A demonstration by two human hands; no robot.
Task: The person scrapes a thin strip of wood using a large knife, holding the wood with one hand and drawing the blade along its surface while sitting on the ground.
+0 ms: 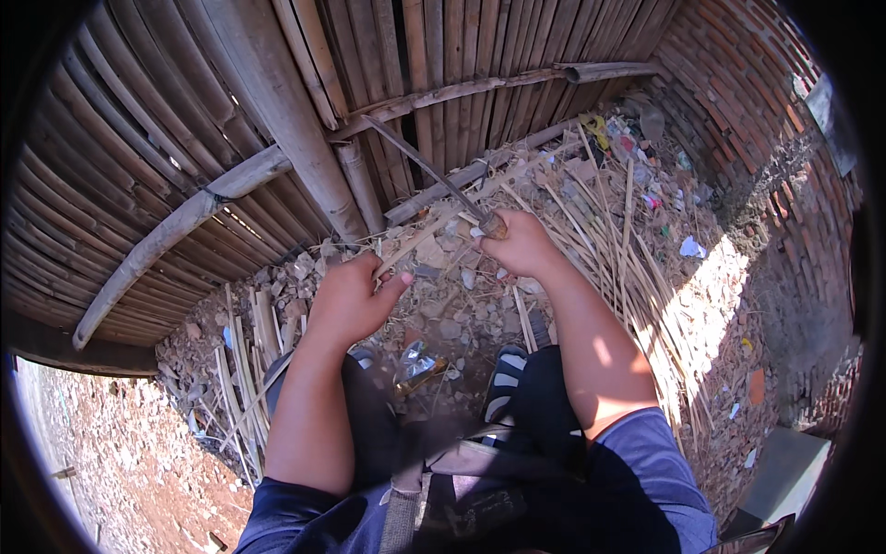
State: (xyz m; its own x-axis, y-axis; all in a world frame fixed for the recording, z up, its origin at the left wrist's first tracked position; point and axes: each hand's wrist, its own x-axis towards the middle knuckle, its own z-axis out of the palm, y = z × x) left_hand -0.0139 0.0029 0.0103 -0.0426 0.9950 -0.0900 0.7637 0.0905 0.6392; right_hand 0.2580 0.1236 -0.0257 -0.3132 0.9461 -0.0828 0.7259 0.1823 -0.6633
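Note:
My right hand (522, 246) is wrapped round the short wooden handle of a long-bladed knife (429, 169). Its dark, narrow blade slants up and to the left, its tip in front of the bamboo wall. My left hand (353, 297) has its fingers curled round the near end of a pale bamboo strip (417, 242), thumb stuck out to the right. From there the strip runs away to the upper right and passes behind the knife near its handle. Whether the blade touches the strip I cannot tell.
A bundle of split bamboo strips (637, 295) lies to the right, with more strips (242, 392) at the left. Ahead stands a bamboo wall (461, 83) with a thick post (286, 111); a brick wall (738, 83) rises at right. Rubble and a shiny wrapper (417, 367) lie near my feet.

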